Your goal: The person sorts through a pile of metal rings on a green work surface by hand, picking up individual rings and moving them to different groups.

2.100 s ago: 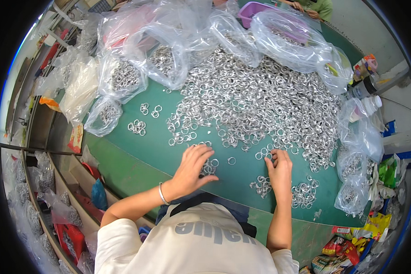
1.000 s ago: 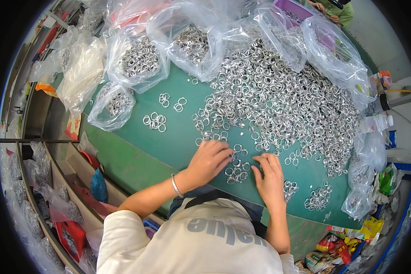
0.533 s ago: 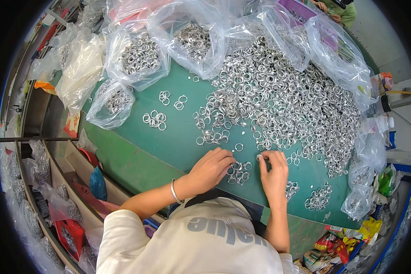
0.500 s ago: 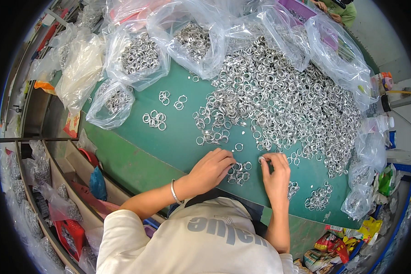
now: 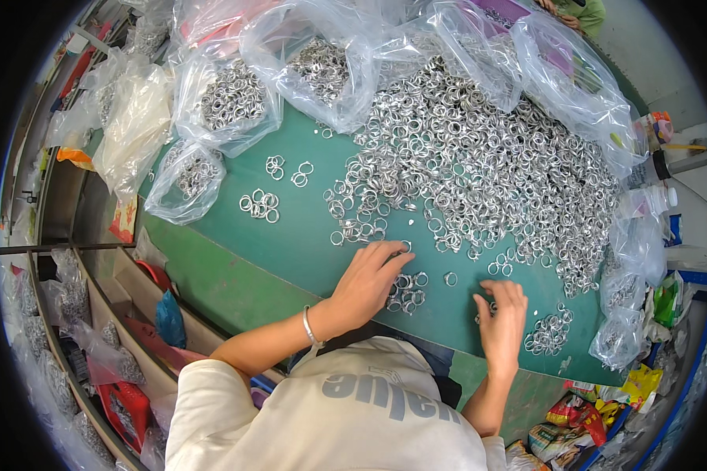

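Observation:
My left hand (image 5: pixel 367 284) reaches over the green table, its thumb and forefinger closed at a silver metal ring (image 5: pixel 406 246). Just below those fingers lies a small cluster of metal rings (image 5: pixel 407 294). A lone ring (image 5: pixel 450 279) rests between my two hands. My right hand (image 5: pixel 502 318) is farther right, thumb and fingers apart, over a few rings that it partly covers. Beside it sits another small group of rings (image 5: pixel 548 334). A large heap of silver rings (image 5: pixel 487 165) spreads beyond both hands.
Clear plastic bags of rings (image 5: pixel 232 98) line the far side. Small ring groups (image 5: pixel 259 206) lie at left on the green table (image 5: pixel 291 235). Bins with bagged parts stand at lower left. Colourful packets (image 5: pixel 577 416) are at lower right. Another person's hand (image 5: pixel 569 21) shows at the far right.
My right hand has moved right and down, leaving a ring on the table where it was. My left hand has reached forward to a single ring. The view has shifted slightly.

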Motion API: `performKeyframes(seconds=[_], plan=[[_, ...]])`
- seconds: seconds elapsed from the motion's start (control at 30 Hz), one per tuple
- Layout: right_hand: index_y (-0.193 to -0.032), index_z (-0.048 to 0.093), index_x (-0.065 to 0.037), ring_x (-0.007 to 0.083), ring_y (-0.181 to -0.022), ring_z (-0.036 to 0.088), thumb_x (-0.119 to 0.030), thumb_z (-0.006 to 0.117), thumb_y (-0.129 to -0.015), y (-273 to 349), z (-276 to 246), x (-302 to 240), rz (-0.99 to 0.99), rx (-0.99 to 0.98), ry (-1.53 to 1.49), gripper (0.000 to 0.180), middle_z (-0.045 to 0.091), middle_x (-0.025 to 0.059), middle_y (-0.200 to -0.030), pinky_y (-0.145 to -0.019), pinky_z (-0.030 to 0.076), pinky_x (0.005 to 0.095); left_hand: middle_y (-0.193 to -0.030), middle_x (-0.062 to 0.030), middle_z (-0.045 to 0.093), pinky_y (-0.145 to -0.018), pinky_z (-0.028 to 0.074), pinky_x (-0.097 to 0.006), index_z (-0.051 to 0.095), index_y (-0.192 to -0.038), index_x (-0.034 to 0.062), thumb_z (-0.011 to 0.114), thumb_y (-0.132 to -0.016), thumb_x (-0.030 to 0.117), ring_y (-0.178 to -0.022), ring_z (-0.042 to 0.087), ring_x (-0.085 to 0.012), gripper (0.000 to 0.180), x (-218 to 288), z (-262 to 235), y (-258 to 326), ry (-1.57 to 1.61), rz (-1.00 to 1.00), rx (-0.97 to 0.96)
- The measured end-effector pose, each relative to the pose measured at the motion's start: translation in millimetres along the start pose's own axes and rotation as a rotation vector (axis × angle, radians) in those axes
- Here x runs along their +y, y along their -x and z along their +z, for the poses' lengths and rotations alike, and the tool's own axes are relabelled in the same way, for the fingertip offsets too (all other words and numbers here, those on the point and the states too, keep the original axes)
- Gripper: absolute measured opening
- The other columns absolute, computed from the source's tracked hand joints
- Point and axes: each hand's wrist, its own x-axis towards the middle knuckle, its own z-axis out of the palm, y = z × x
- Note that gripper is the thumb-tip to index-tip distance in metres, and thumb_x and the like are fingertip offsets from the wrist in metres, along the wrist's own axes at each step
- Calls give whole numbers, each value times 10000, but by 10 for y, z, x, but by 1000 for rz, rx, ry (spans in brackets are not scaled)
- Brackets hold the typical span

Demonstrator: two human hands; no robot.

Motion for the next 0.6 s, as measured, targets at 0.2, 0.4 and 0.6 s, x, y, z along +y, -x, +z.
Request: performKeyframes(seconds=[0.2,0.4,0.6], plan=[[-980,627,-3,314,-930,553,-12,664,-779,-184,329,-151,-142,-9,-96,204,586,129,-993,-808,437,403,-1136,-95,551,-870,384,-383,612,-1114,48,635,-792,-4,-1032,505,-266,327,-126,45,-152,-226,-3,-21],[-884,626,0,280,-778,576,18,650,-798,-219,389,-75,-55,130,-158,91,597,111,-840,-710,458,382,-1092,-42,568,-798,357,-373,630,-1052,74,694,-771,59,-977,516,-243,289,-272,-94,-160,-271,-63,130],[-1036,586,4,330,-949,545,-40,651,-820,-354,291,161,147,336,46,229,589,152,-1008,-845,429,417,-1099,-47,561,-807,349,-369,617,-1102,85,681,-775,40,-962,510,-234,337,-361,-87,-205,-310,-105,227]])
